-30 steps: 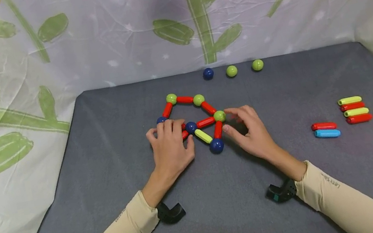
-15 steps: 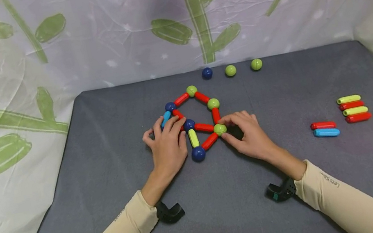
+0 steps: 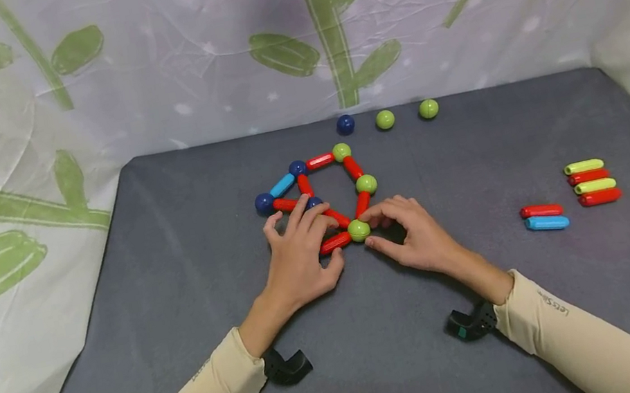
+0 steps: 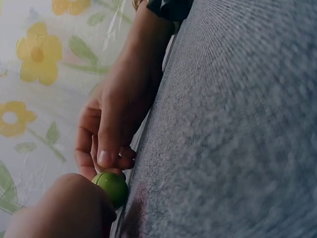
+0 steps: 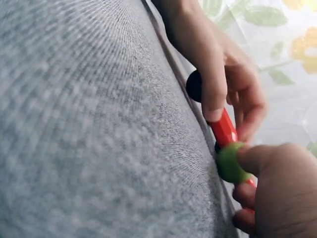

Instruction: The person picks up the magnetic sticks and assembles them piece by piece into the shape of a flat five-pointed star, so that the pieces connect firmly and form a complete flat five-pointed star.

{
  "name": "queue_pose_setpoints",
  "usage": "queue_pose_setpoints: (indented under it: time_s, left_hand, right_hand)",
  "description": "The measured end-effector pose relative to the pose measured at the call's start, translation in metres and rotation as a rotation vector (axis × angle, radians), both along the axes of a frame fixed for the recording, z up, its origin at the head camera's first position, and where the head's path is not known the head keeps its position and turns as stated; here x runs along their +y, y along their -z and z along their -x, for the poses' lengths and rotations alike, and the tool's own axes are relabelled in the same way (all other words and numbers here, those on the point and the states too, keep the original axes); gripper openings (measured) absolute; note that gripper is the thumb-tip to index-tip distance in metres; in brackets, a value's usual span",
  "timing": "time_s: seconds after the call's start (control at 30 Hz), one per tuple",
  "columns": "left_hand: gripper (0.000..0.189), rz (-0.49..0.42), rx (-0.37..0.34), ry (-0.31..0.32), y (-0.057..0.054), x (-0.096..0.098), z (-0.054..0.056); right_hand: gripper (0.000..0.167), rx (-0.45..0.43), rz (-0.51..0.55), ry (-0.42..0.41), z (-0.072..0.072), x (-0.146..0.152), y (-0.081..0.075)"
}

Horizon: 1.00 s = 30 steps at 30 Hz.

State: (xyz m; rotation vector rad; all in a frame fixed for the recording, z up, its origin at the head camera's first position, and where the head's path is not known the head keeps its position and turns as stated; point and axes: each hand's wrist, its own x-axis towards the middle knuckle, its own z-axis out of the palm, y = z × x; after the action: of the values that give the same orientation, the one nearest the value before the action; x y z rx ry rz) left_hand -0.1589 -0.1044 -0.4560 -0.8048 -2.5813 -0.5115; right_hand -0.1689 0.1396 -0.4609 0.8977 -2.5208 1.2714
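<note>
A flat frame of magnetic rods and balls lies on the table under my hands. My left hand (image 3: 300, 255) arches over its lower left; thumb and fingers grip a red rod (image 3: 334, 243) there, hiding what lies beneath the palm. At that rod's right end, my right hand (image 3: 413, 235) pinches a green ball (image 3: 359, 230) between thumb and fingers. The ball (image 5: 232, 162) and red rod (image 5: 224, 128) also show in the right wrist view. Beyond the hands, a blue rod (image 3: 283, 185) joins two blue balls (image 3: 264, 204), and more red rods link two green balls (image 3: 366, 184).
A loose blue ball (image 3: 345, 124) and two green balls (image 3: 385, 119) stand along the table's back edge. To the right lie a red and a light blue rod (image 3: 547, 223), beside a stack of yellow and red rods (image 3: 595, 186). A leaf-print curtain (image 3: 171, 60) hangs behind.
The frame has turned clockwise under my hands: its far green balls moved right and nearer, and the blue rod came into sight at the left. My right hand now pinches the green ball.
</note>
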Motion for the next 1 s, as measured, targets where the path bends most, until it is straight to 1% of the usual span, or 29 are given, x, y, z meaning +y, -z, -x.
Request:
queue_pose_setpoints:
  time_s: [0.07, 0.13, 0.2, 0.27, 0.37, 0.53, 0.63, 0.73, 0.8, 0.9, 1.0]
  left_hand:
    - [0.035, -0.015, -0.016, 0.002, -0.001, 0.0, 0.0]
    - [0.042, -0.017, -0.017, 0.007, -0.002, -0.001, 0.001]
    - [0.045, -0.004, -0.009, 0.01, -0.002, -0.001, 0.001]
    - [0.044, 0.015, -0.006, 0.009, -0.001, -0.001, 0.002]
    - [0.042, 0.032, -0.011, 0.006, 0.001, -0.001, 0.002]
    - [0.042, 0.014, 0.0, 0.003, 0.003, -0.001, 0.002]
    - [0.041, -0.002, 0.003, 0.003, 0.003, -0.001, 0.003]
    - [0.04, -0.024, 0.004, -0.007, 0.003, -0.002, 0.003]
    - [0.039, -0.033, 0.009, -0.023, 0.003, -0.002, 0.003]
    - [0.038, -0.036, 0.022, -0.052, 0.003, -0.002, 0.003]
    - [0.039, -0.031, 0.036, -0.081, 0.003, -0.003, 0.003]
  right_hand:
    - [0.033, -0.019, -0.01, -0.023, -0.001, 0.001, -0.001]
    - [0.032, -0.028, -0.032, -0.042, 0.0, 0.002, -0.004]
    - [0.032, -0.011, -0.073, -0.049, 0.002, 0.006, -0.009]
    - [0.033, 0.015, -0.128, -0.042, 0.004, 0.014, -0.016]
    - [0.034, 0.066, -0.224, -0.008, 0.005, 0.038, -0.029]
    - [0.028, 0.123, -0.343, 0.08, 0.003, 0.1, -0.045]
    - [0.024, 0.112, -0.413, 0.141, -0.003, 0.14, -0.052]
    - [0.021, 0.061, -0.5, 0.19, -0.01, 0.176, -0.057]
    - [0.019, 0.017, -0.562, 0.215, -0.014, 0.194, -0.06]
    - [0.018, -0.041, -0.62, 0.229, -0.018, 0.208, -0.061]
    - [0.018, -0.039, -0.642, 0.223, -0.015, 0.209, -0.06]
